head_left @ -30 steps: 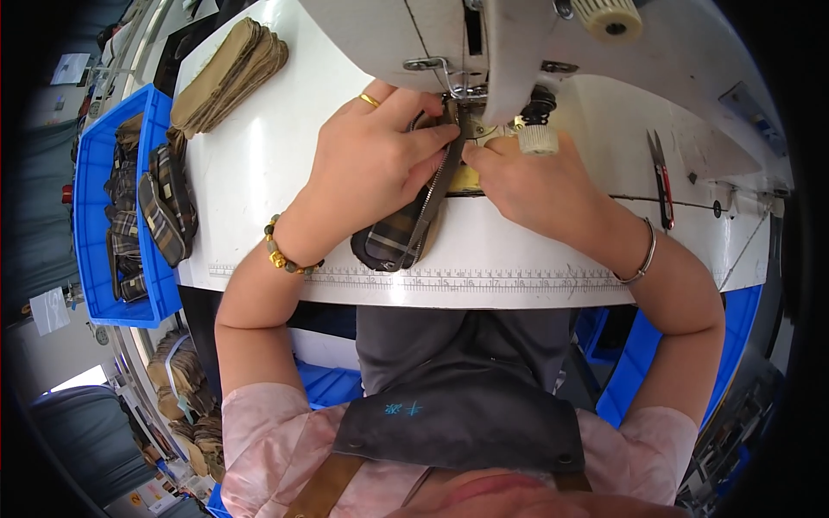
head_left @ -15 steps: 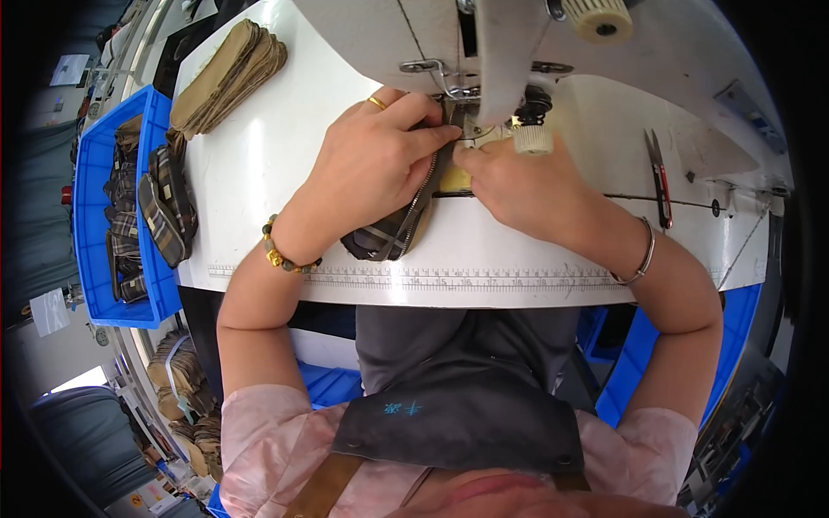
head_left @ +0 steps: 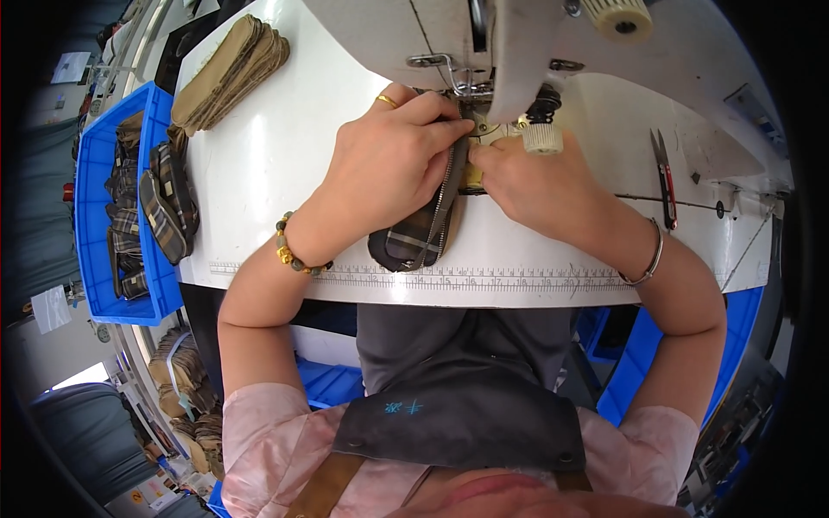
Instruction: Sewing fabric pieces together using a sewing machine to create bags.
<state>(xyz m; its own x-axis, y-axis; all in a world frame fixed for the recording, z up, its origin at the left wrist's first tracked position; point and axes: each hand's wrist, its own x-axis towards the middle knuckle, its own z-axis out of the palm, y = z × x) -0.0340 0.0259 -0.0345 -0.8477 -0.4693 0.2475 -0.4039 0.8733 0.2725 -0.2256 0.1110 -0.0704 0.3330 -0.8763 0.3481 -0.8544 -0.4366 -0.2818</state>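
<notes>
A dark plaid zippered pouch (head_left: 406,245) lies under the head of a white sewing machine (head_left: 518,52), its metal zipper running up toward the needle area. My left hand (head_left: 389,155) lies over the pouch's upper part, fingers bent and gripping it, thumb and forefinger at the zipper tape close to the presser foot. Curled fingers of my right hand (head_left: 531,177) pinch at the pouch's right edge, just beside the left fingertips. What exactly lies between the right fingertips is mostly hidden. The needle tip and the pouch's far end are covered too.
Red-handled thread snips (head_left: 666,186) lie on the right of the white table (head_left: 285,173). Stacked tan fabric pieces (head_left: 229,73) sit at the far left. A blue bin (head_left: 91,207) holds plaid pieces, with more plaid pouches (head_left: 168,203) beside it. A printed ruler (head_left: 518,281) runs along the near edge.
The pouch has shifted right and swung straighter, with its near end more visible. Both hands have moved slightly right with it, still at the needle area.
</notes>
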